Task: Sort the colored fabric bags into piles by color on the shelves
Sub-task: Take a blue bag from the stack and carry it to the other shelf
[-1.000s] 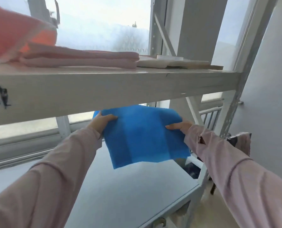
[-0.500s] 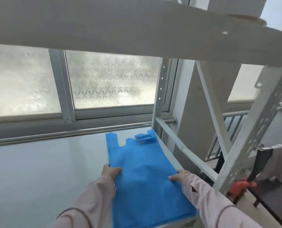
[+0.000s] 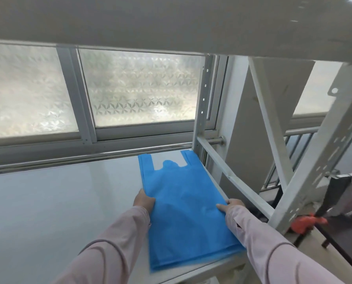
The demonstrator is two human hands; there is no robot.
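Pale grey shelf surface (image 3: pixel 58 201) takes up the left side and has a dull sheen. Behind it is a frosted window (image 3: pixel 138 89) with a star pattern and a grey frame. An upper shelf beam (image 3: pixel 150 23) crosses the top of the view, blurred.

Left hand (image 3: pixel 143 200), in a pink sleeve, is set against the left long edge of the blue fabric bag (image 3: pixel 183 212). Its fingertips are hidden at that edge, so I cannot tell whether they pinch the cloth or only lie against it.

The bag lies flat on the shelf at its right end. Both handles point toward the window, and the bottom hem is near the shelf's front edge. Its right edge runs just beside the side rail.

Right hand (image 3: pixel 231 204) has its fingers straight and laid on the bag's right edge, gripping nothing.

Further right, a perforated rack upright (image 3: pixel 318 152) slants up to the beam. An orange object (image 3: pixel 302 222) sits low beside it, too blurred to identify.
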